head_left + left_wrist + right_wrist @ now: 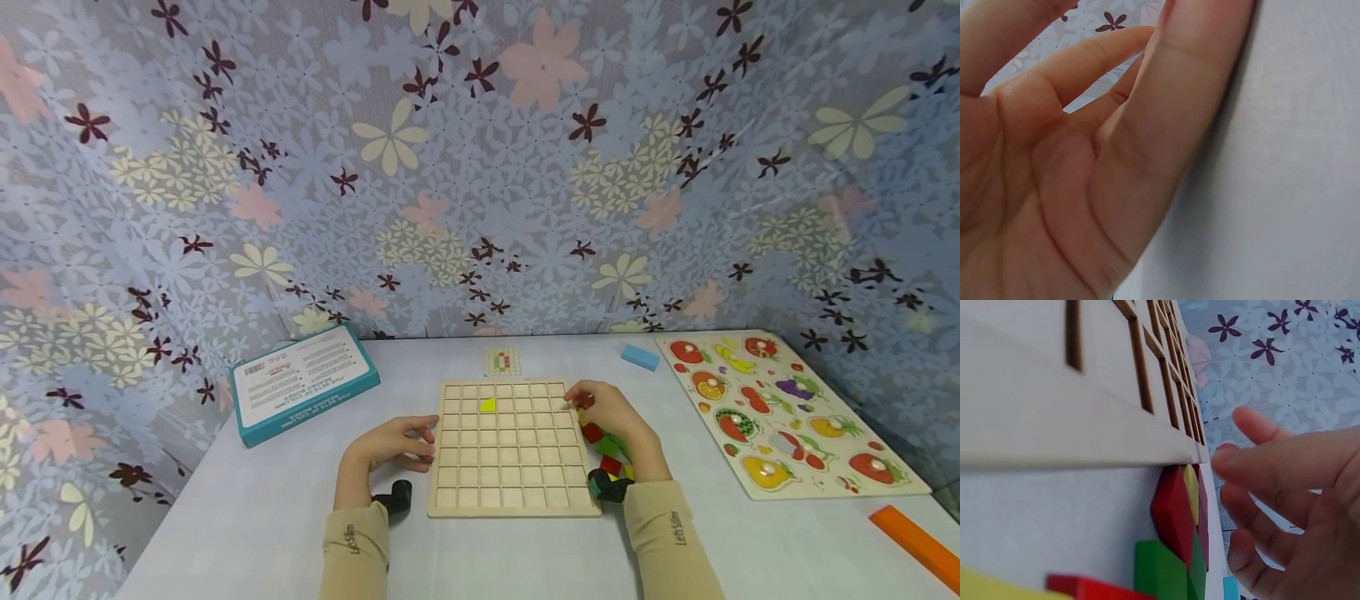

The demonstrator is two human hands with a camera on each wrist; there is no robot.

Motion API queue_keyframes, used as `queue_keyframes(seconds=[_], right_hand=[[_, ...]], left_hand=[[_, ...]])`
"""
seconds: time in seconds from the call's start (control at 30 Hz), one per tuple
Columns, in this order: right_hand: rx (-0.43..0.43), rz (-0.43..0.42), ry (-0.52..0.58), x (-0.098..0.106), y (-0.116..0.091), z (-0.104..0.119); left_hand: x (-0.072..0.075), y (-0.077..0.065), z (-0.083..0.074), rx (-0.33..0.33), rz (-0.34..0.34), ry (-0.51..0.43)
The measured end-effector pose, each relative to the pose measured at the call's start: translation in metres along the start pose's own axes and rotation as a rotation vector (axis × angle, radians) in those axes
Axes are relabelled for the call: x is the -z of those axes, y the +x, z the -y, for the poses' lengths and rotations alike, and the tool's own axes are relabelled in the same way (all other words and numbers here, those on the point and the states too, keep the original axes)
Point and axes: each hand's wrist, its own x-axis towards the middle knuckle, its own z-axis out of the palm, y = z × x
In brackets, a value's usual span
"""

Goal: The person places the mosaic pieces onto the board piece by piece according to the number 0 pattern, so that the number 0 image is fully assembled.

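A wooden grid board (512, 511) lies flat on the table, with one yellow block (488, 405) in a cell of its second row. My left hand (390, 446) rests beside the board's left edge, fingers loosely bent and nothing in them. At the upper right edge of the board is my right hand (603, 408). In the right wrist view its fingers (1285, 462) are loosely bent with no piece between them. Red blocks (1172, 515), green blocks (1160, 569) and yellow ones lie along the board's right side, partly hidden under the right hand and wrist.
Behind the board lies a small pattern card (502, 362) with a coloured figure. A teal-and-white box (303, 383) stands at the left. To the right are a blue block (641, 357), a fruit puzzle board (787, 417) and an orange bar (917, 546). Floral cloth hangs behind.
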Motion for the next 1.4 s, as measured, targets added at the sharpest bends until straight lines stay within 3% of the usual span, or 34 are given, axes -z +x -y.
queue_keyframes(seconds=[0.5,0.73,1.4], right_hand=[[-0.027,0.025,-0.136,0.003,-0.004,-0.005],[0.006,0.029,-0.190,0.007,-0.008,-0.003],[-0.041,0.071,-0.221,0.013,-0.013,0.001]], left_hand=[[-0.001,-0.001,-0.001,-0.003,0.003,-0.001],[0.000,-0.002,-0.002,-0.006,0.009,0.004],[0.000,-0.001,-0.001,-0.002,0.006,0.001]])
